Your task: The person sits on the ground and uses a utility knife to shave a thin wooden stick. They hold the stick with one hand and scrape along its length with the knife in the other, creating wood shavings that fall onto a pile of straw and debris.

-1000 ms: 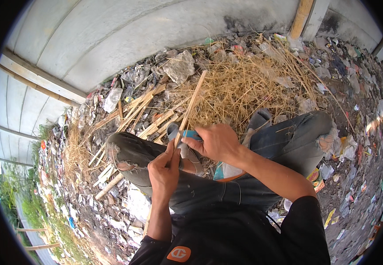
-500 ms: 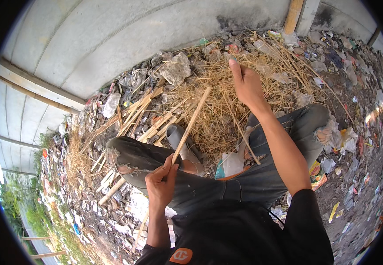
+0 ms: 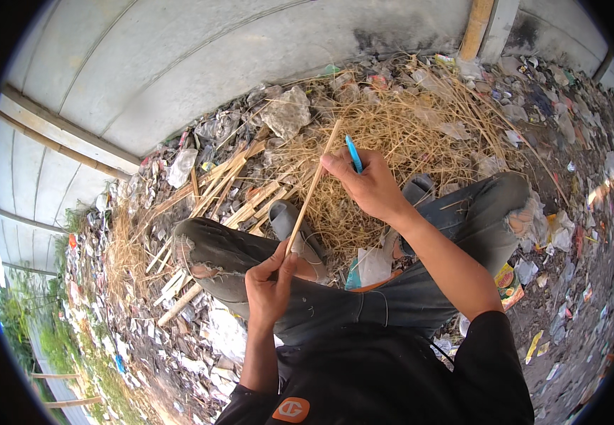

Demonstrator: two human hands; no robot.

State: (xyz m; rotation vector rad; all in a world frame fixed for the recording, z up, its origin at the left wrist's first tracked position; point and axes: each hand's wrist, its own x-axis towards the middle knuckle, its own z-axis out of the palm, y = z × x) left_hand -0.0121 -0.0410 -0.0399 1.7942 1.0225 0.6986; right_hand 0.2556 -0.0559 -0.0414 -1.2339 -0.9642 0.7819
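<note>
My left hand (image 3: 268,287) is closed on the lower end of a thin bamboo strip (image 3: 310,202), which slants up and away in front of me. My right hand (image 3: 369,185) is closed at the strip's upper part, its thumb against or right beside it. From that fist sticks a slim blue pointed tool (image 3: 353,154); the rest of it is covered by the fingers, and whether it is a blade I cannot tell. Beneath both hands lies a heap of curly straw-coloured shavings (image 3: 349,219).
Split bamboo strips (image 3: 254,205) lie left of the shavings. My bent knees in torn dark trousers (image 3: 462,212) and grey footwear (image 3: 296,230) frame the heap. A rock (image 3: 287,113) and a concrete wall (image 3: 215,57) stand beyond. Litter (image 3: 569,283) covers the ground around.
My right hand has come back toward me and to the left, down to the strip, and the blue tool now shows. The left hand has shifted slightly right, still holding the strip.
</note>
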